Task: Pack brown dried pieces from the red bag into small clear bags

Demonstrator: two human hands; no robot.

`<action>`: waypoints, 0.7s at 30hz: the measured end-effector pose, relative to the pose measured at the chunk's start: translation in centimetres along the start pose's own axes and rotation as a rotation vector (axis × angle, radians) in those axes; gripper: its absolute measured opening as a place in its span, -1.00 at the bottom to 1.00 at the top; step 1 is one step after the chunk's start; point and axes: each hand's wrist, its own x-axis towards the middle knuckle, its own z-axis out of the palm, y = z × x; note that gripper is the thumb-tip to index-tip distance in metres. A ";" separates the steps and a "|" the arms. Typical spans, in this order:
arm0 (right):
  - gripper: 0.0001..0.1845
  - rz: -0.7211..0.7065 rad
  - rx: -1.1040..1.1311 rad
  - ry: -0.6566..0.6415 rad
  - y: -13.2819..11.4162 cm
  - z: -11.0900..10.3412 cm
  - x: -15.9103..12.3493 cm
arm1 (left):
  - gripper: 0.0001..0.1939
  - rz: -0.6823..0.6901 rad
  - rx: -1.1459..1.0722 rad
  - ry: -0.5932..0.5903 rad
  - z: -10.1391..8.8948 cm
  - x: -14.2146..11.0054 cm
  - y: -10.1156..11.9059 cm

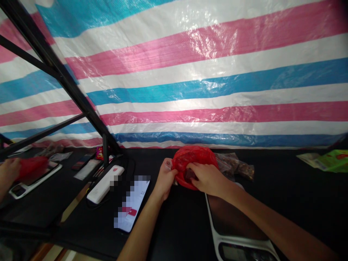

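Note:
My left hand (166, 178) is closed on the left rim of a red plastic bag (199, 154), thumb over the edge. The bag is crumpled, with its mouth facing me. My right hand (207, 177) reaches into that mouth from the right, fingers curled and pinching. Under its fingertips lies something dark brown (189, 174), too unclear to name. Just below my right forearm is a digital scale (236, 217) with a dark plate and a display at its front. Behind my right hand lie clear packets (244, 169) with brown contents, partly hidden by the bag.
Left of my arms are a lit phone (133, 206) and a white power strip (104, 185) with black cables. A black metal frame (89, 116) rises there. Beyond it, another person's hand (9, 174) holds red plastic above another scale (35, 185). A green packet (333, 160) lies far right.

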 end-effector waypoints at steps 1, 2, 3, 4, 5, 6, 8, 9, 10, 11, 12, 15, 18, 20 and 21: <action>-0.71 0.008 -0.001 -0.004 0.1 -0.2 0.0 | -0.72 0.039 0.068 0.015 -0.2 0.2 -0.2; -0.71 0.015 -0.006 -0.008 0.2 -0.4 -0.1 | -0.74 0.081 0.139 0.042 -0.5 0.3 -0.4; -0.71 0.017 -0.011 -0.010 0.4 -0.7 -0.1 | -0.76 0.120 0.208 0.077 -0.7 0.5 -0.5; -0.72 0.011 -0.015 -0.010 0.5 -0.8 -0.2 | -0.78 0.146 0.267 0.113 -1.0 0.7 -0.7; -0.72 -0.004 -0.016 -0.008 0.6 -1.0 -0.2 | -0.79 0.152 0.315 0.140 -1.3 0.8 -0.9; -0.73 -0.025 -0.013 -0.003 0.6 -1.0 -0.3 | -0.78 0.133 0.351 0.153 -1.5 0.9 -1.0; -0.75 -0.063 -0.005 0.007 0.5 -0.9 -0.4 | -0.74 0.036 0.382 0.128 -1.7 0.9 -1.2; -0.75 -0.077 -0.004 0.006 0.4 -0.8 -0.4 | -0.70 -0.020 0.379 0.102 -1.7 0.9 -1.2; -0.75 -0.088 -0.006 0.002 0.2 -0.6 -0.5 | -0.67 -0.065 0.366 0.080 -1.6 0.8 -1.2; -0.73 -0.097 -0.012 -0.003 0.0 -0.4 -0.5 | -0.63 -0.091 0.343 0.066 -1.4 0.7 -1.1; -0.71 -0.107 -0.018 -0.010 -0.1 -0.1 -0.5 | -0.60 -0.096 0.314 0.053 -1.3 0.6 -1.1; -0.69 -0.156 -0.015 -0.036 -0.4 0.3 -0.5 | -0.50 -0.056 0.239 0.016 -0.8 0.2 -0.9; -0.71 -0.167 0.005 -0.062 -0.2 0.1 -0.4 | -0.53 -0.034 0.275 0.008 -0.7 0.0 -0.7; -0.70 -0.126 0.006 -0.056 0.0 -0.1 -0.4 | -0.58 -0.025 0.313 0.030 -0.7 -0.1 -0.4; -0.70 -0.100 0.002 -0.043 0.1 -0.1 -0.3 | -0.61 -0.023 0.314 0.037 -0.6 -0.1 -0.3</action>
